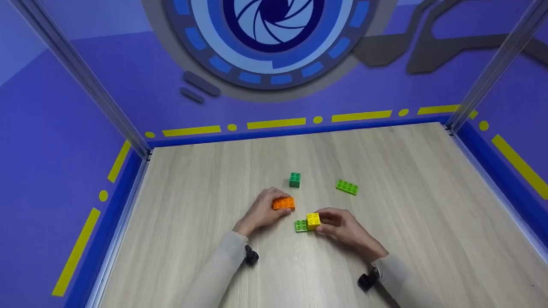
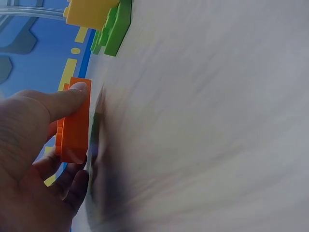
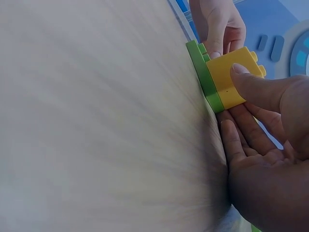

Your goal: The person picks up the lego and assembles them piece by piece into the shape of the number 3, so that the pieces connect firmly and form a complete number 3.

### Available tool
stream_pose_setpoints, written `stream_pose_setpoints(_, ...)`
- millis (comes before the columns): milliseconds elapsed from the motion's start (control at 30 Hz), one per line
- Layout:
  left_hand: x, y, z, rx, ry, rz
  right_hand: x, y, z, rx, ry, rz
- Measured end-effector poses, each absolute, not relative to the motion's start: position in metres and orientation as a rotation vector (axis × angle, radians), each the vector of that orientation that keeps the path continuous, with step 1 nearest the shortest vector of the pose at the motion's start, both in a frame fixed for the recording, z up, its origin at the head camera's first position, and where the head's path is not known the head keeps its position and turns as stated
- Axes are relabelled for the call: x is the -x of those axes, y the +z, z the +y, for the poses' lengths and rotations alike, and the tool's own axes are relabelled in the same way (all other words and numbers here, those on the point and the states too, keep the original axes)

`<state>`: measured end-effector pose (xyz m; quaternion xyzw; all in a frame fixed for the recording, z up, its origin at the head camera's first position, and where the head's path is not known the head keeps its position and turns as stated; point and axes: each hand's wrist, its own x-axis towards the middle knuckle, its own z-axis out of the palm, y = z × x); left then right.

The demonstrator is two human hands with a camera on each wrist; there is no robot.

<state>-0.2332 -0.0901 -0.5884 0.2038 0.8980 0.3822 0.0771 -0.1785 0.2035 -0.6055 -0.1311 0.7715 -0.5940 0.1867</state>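
Observation:
My left hand (image 1: 264,209) pinches an orange building brick (image 1: 284,203) between thumb and fingers, its studs facing up. In the left wrist view the orange brick (image 2: 76,123) is held close over the table. My right hand (image 1: 346,226) grips a yellow building brick (image 1: 313,220) at its right side. That yellow brick (image 3: 227,77) sits on one end of a flat light-green brick (image 3: 205,77), whose bare studs (image 1: 301,225) show to the left of it. The two hands face each other, with a small gap between the orange brick and the yellow one.
A dark green brick (image 1: 295,179) stands beyond my left hand. Another flat light-green brick (image 1: 347,187) lies farther back to the right. The wooden table (image 1: 205,184) is bordered by blue printed panels (image 1: 274,107) and metal edge posts.

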Motion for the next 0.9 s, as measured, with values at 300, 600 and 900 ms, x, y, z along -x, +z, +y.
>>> stream_pose_setpoints(300,0.231,-0.581,-0.091,-0.603,1.176,2.671,0.179,-0.604,0.203,0.379,-1.68,2.147)
stream_pose_setpoints(600,0.226,-0.574,-0.089,-0.642,1.167,2.68,0.179,-0.605,0.203,0.374,-1.69,2.169)
stream_pose_setpoints(900,0.22,-0.567,-0.088,-0.671,1.162,2.677,0.178,-0.606,0.203,0.37,-1.694,2.164)
